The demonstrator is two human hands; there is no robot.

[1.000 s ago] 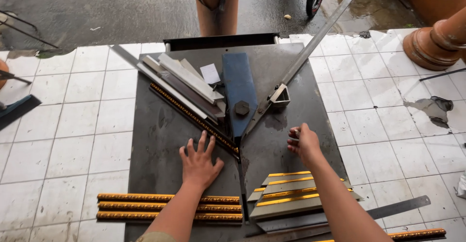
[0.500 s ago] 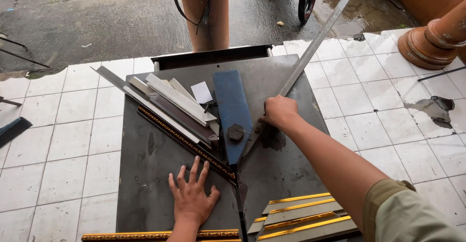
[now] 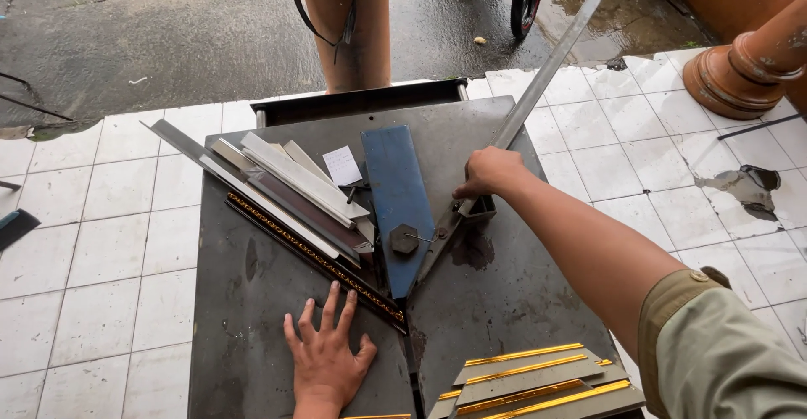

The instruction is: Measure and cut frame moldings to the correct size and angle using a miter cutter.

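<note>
Two hands: right hand grips one metal bar, left hand flat on table.

Two hands; one blue blade guard; one paper slip; near right, four gold-edged mouldings.
</note>
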